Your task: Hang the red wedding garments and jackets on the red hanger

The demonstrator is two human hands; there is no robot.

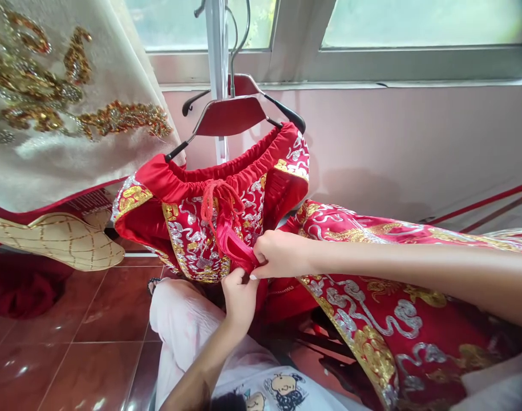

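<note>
A red skirt (213, 234) with silver and gold embroidery hangs by its gathered waist from a clip hanger (231, 117). A red cord bow (221, 200) is tied at the front of the waist. Below the bow, a looped strip of red cloth (231, 246) comes down to both hands. My left hand (240, 297) pinches its lower end from below, thumb toward the other hand. From the right, my right hand (282, 255) grips the same strip with fingers curled. The two hands nearly touch, and their fingers partly hide the cloth between them.
A white cloth with sequin work (115, 131) hangs at left, above a cream quilted piece (72, 242). More red embroidered fabric (355, 308) spreads beneath my right arm. A metal stand (217, 51) rises before the window, over a red tiled floor (102, 319).
</note>
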